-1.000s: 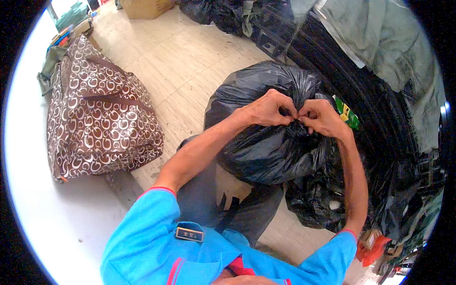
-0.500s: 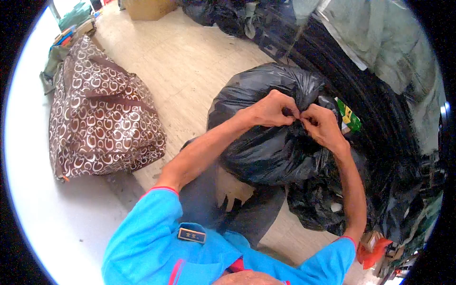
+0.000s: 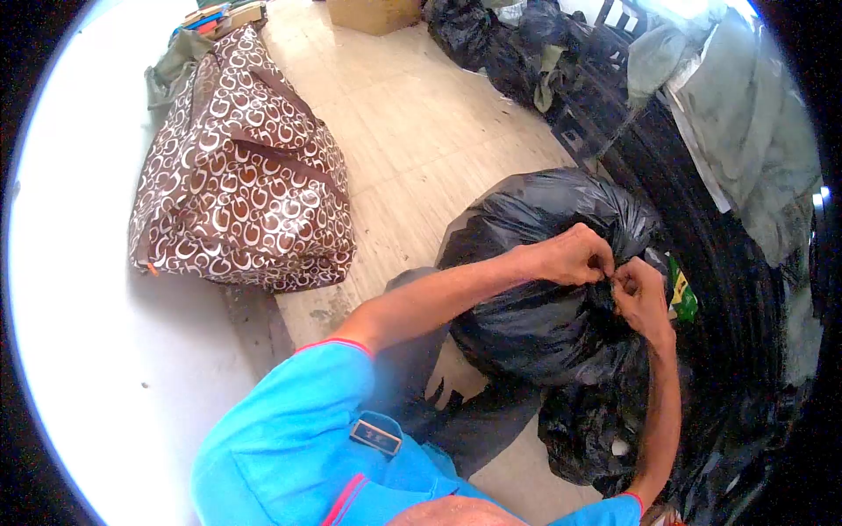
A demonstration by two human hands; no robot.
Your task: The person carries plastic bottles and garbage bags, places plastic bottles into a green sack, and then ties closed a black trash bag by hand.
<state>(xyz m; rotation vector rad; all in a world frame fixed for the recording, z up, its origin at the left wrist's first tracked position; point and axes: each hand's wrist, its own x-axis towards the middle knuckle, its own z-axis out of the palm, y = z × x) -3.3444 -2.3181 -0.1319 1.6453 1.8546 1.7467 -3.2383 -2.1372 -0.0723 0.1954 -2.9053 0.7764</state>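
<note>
A full black plastic bag [image 3: 526, 324] stands on the floor in front of my legs, its neck gathered and twisted at the upper right. My left hand [image 3: 579, 256] is closed in a pinch at the gathered neck, thumb against fingertips. Right beside it, my right hand [image 3: 642, 296] pinches at the same spot, and the fingertips of the two hands nearly touch. Whatever bit of plastic or tie lies between the fingers is too small to make out.
A large brown patterned bag [image 3: 254, 184] rests against the white wall at left. A cardboard box [image 3: 375, 13] is at the top. More black bags [image 3: 588, 430], a green packet [image 3: 682, 296] and a grey-green cloth [image 3: 745, 123] lie at right.
The view has shifted, so the bags and both hands appear lower and further right. Both hands remain pinched at the neck of the black bag.
</note>
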